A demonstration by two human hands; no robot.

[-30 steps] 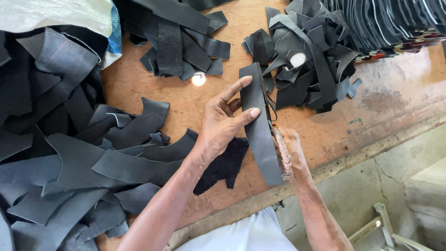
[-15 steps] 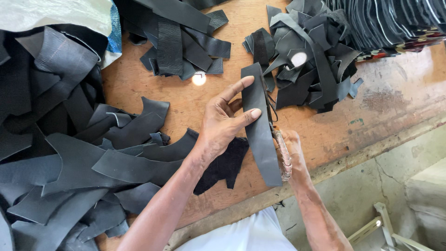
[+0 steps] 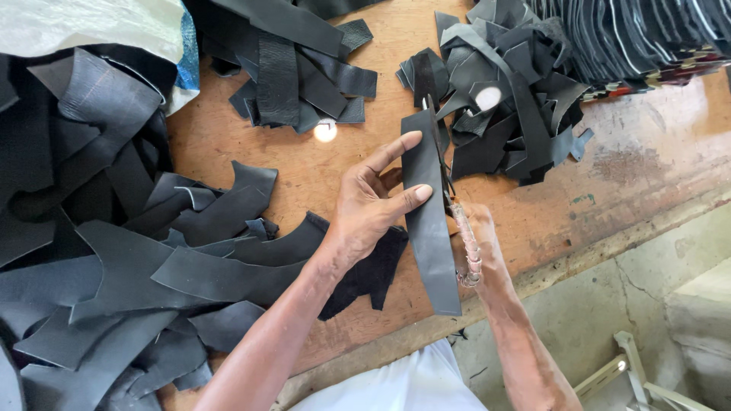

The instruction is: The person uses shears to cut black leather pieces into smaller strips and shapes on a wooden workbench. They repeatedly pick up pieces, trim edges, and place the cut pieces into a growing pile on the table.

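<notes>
Unmoved, hands (image 3: 365, 205) pinch black strip (image 3: 430, 228) between them.

dark grey strip (image 3: 429, 221) in hand, matte. black and charcoal scraps (image 3: 114, 251) heaped at left, another dark pile (image 3: 502, 99) far right. orange-brown wooden table (image 3: 335, 175) (paler, worn patch at right). black-and-white striped stack (image 3: 632, 38) at far right, white-and-blue sack (image 3: 99, 30) far left.

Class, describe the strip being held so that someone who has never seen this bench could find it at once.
Start at the wooden bench, between its heaps of dark scraps. The left hand holds up one long dark strip, with the right hand behind it. Unlike the jumbled scraps, it is straight, alone and off the bench.
</notes>
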